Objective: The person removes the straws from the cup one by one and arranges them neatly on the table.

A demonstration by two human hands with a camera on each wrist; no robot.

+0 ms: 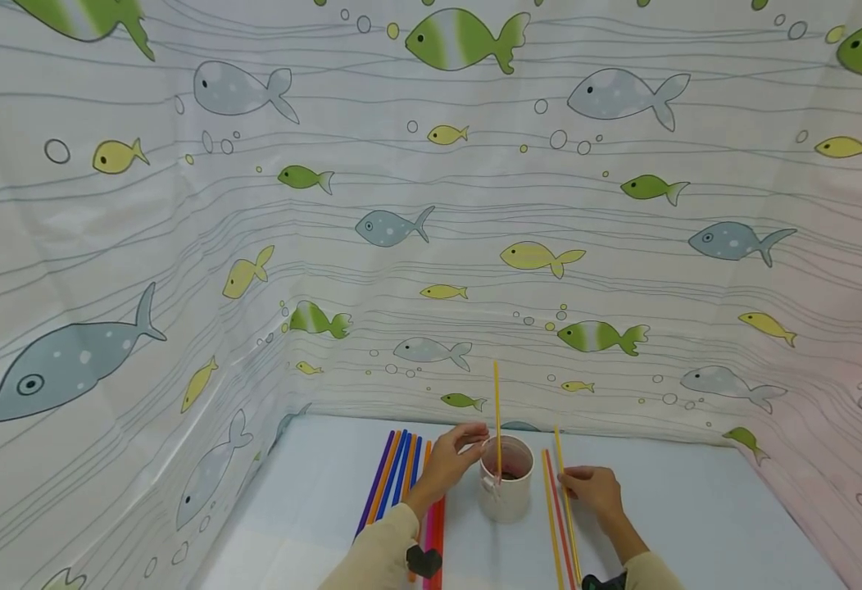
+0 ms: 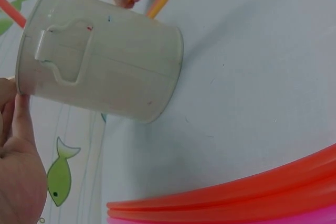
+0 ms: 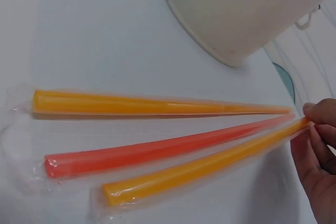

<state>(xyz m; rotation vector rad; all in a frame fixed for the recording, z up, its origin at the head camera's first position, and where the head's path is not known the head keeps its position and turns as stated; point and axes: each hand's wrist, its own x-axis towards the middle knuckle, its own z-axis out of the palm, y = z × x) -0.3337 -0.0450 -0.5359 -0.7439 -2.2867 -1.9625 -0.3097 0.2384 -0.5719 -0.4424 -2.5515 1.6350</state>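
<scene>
A white metal pail (image 1: 505, 492) with small side handles stands upright. One thin straw (image 1: 497, 401) rises from it, yellow in the head view but orange-red in the left wrist view. My left hand (image 1: 449, 459) touches the pail's rim from the left, its fingers fairly straight. To the pail's right, my right hand (image 1: 593, 489) pinches a yellow wrapped straw (image 3: 205, 163) near its far end. Beside that straw lie a red wrapped straw (image 3: 157, 142) and another yellow wrapped straw (image 3: 131, 103), roughly side by side.
Left of the pail lies a row of several straws: purple (image 1: 377, 483), orange, blue (image 1: 401, 467), pink and red (image 1: 438, 533). They rest on a white tabletop (image 1: 696, 524). A fish-patterned sheet (image 1: 431, 188) rises behind and along both sides.
</scene>
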